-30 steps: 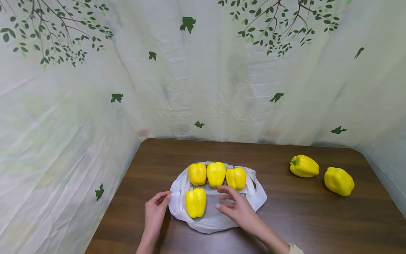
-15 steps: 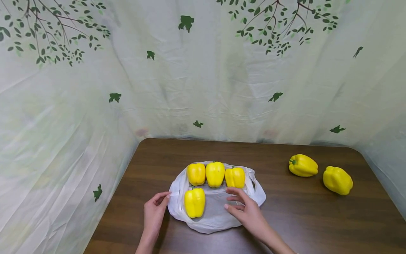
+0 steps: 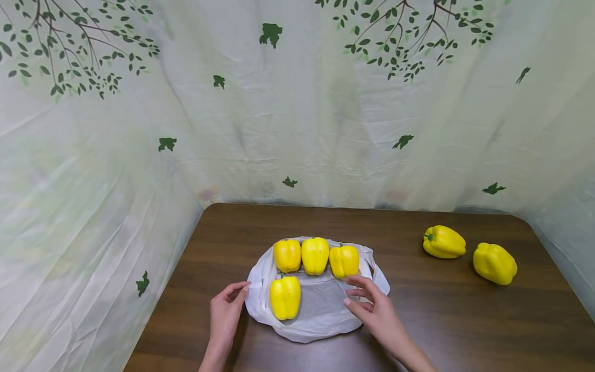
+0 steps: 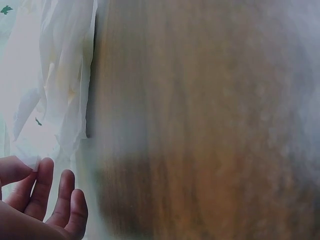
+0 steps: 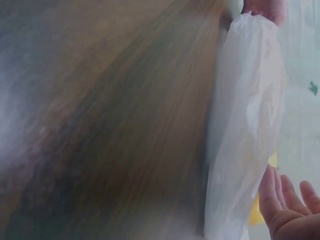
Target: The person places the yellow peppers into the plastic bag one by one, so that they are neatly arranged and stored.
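Note:
A white plastic bag (image 3: 321, 330) lies spread on the table with its mouth facing up. Three yellow bell peppers, such as the middle one (image 3: 315, 256), stand in a row at its far side, and another bell pepper (image 3: 285, 298) sits nearer on the left. Thumb and fingertips of my left hand (image 3: 225, 315) pinch the bag's left edge; the left wrist view shows a bit of white film between them. My right hand (image 3: 378, 312) hovers over the bag's right side, its fingers loosely bent and holding nothing, just in front of the right-hand pepper (image 3: 344, 261).
Two more yellow bell peppers, one on its side (image 3: 444, 242) and one beside it (image 3: 495, 264), lie at the right on the brown wooden table (image 3: 441, 310). A pale curtain (image 3: 302, 113) printed with leaves hangs behind the table and along its sides.
My right hand has shifted right across the bag, away from the near pepper. The left hand keeps its pinch on the bag edge, and the peppers stay put.

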Action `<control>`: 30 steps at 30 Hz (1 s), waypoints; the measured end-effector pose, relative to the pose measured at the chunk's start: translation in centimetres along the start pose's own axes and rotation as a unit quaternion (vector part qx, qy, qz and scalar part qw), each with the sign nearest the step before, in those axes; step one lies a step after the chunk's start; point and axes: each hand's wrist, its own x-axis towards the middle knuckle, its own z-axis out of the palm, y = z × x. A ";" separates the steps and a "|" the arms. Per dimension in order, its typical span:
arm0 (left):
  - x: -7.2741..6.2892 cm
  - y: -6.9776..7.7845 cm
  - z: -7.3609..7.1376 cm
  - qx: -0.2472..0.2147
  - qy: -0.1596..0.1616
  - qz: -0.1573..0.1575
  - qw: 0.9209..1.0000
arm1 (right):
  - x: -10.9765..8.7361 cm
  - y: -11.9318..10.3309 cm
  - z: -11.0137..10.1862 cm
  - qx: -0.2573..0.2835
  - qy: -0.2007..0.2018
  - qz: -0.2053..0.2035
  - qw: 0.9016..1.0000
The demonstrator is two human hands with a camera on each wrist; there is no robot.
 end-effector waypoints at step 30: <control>0.0 -0.1 0.2 0.000 0.003 0.003 1.000 | -0.7 1.4 -5.4 -0.054 0.103 0.012 0.993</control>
